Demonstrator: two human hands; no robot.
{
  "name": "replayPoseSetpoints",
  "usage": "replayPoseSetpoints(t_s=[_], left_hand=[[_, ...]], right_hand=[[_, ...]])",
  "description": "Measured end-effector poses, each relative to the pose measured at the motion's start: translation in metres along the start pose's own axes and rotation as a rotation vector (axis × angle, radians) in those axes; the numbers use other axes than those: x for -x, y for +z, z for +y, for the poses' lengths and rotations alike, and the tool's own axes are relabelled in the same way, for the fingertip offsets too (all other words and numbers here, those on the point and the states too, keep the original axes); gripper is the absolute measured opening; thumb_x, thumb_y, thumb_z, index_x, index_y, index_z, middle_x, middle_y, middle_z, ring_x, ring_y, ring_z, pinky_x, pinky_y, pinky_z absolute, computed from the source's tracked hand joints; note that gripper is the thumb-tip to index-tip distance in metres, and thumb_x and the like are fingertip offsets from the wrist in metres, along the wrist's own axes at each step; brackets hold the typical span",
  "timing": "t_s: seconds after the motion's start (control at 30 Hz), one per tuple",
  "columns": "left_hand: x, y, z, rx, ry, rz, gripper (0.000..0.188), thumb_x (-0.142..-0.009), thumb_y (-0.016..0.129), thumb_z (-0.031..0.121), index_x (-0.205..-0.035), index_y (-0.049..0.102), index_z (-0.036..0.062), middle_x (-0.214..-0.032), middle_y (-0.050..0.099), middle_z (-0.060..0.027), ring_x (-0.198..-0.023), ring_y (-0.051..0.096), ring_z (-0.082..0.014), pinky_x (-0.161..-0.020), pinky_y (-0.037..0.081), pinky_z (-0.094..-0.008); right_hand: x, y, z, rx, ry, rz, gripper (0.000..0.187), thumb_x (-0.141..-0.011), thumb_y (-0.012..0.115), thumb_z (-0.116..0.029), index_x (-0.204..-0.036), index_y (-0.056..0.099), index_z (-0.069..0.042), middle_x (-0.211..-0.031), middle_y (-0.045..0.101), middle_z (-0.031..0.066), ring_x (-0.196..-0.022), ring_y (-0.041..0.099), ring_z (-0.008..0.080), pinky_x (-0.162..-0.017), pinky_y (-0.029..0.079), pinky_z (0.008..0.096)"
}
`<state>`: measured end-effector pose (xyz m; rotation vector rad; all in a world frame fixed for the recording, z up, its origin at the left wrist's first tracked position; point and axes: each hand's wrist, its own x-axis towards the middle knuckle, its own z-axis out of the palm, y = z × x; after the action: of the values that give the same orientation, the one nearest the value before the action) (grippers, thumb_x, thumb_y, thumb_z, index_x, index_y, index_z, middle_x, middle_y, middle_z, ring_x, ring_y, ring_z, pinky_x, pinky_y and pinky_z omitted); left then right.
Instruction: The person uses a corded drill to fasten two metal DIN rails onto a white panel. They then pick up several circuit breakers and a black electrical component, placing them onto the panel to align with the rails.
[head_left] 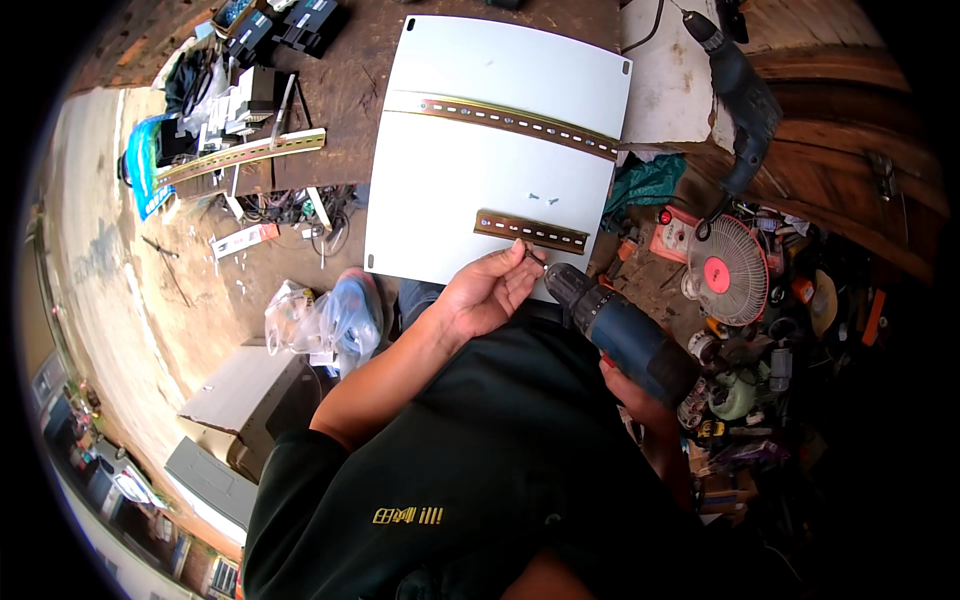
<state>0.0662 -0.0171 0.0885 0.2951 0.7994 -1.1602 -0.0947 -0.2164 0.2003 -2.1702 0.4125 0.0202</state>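
The left hand [490,290] is near the middle of the view, its grip pinching a small dark piece [535,258] between thumb and fingertips, just beside the short slotted rail [530,230]; the piece is too small to identify. At 4 o'clock from it, the right hand [637,392] has its grip closed around the blue-and-black drill [635,335], though the drill's body hides most of the fingers. The drill's chuck points toward 10 o'clock, close to the pinched piece.

The short rail lies at 5 o'clock on the white panel [430,190], which reaches over the brown desk [345,75]. Two small screws [543,199] lie on the panel just above that rail. A longer slotted rail [520,127] crosses the panel from 10 to 3 o'clock.

Around the view, another drill [745,115] is at 2 o'clock, a round fan [730,275] at 3, plastic bags [335,320] at 9, and a loose brass-coloured rail [245,155] at 10, jutting past the desk.
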Motion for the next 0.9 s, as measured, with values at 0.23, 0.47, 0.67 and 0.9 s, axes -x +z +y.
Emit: replayPoseSetpoints(t_s=[0.23,0.47,0.67,0.9], left_hand=[[-0.013,-0.011,-0.003,0.072,-0.041,-0.021,0.019,-0.1,0.063,0.019,-0.109,0.065,0.0022,-0.103,0.074,-0.0095,-0.093,0.073,-0.0168,-0.085,0.062,-0.0295],[-0.021,-0.01,-0.005,0.108,0.05,0.148,0.018,-0.104,0.056,0.014,-0.114,0.062,0.0008,-0.111,0.073,-0.0129,-0.1,0.072,-0.0192,-0.092,0.06,-0.032],[-0.019,-0.009,-0.003,0.006,0.084,0.19,0.018,-0.104,0.055,0.015,-0.117,0.062,0.0043,-0.119,0.071,-0.0091,-0.109,0.068,-0.0177,-0.101,0.054,-0.0328],[-0.018,-0.004,0.002,-0.011,0.081,0.207,0.017,-0.105,0.053,0.016,-0.117,0.062,0.0065,-0.118,0.071,-0.008,-0.108,0.068,-0.0165,-0.099,0.054,-0.0321]], right_hand=[[-0.017,-0.02,-0.011,0.002,0.048,-0.158,0.042,-0.076,0.084,-0.016,-0.11,0.063,0.0,-0.084,0.07,0.0146,-0.079,0.072,0.0294,-0.069,0.055,0.0391],[-0.042,0.006,-0.037,0.03,0.145,-0.17,0.043,-0.074,0.084,-0.012,-0.109,0.06,-0.004,-0.086,0.07,0.0139,-0.081,0.072,0.0252,-0.071,0.054,0.0361],[-0.05,0.019,-0.025,0.047,0.14,-0.185,0.045,-0.07,0.085,-0.008,-0.106,0.058,-0.004,-0.086,0.069,0.0109,-0.08,0.07,0.02,-0.074,0.052,0.0335],[-0.057,0.023,-0.025,0.072,0.167,-0.2,0.044,-0.071,0.084,-0.008,-0.106,0.056,-0.004,-0.085,0.067,0.0098,-0.079,0.067,0.0185,-0.074,0.051,0.0337]])
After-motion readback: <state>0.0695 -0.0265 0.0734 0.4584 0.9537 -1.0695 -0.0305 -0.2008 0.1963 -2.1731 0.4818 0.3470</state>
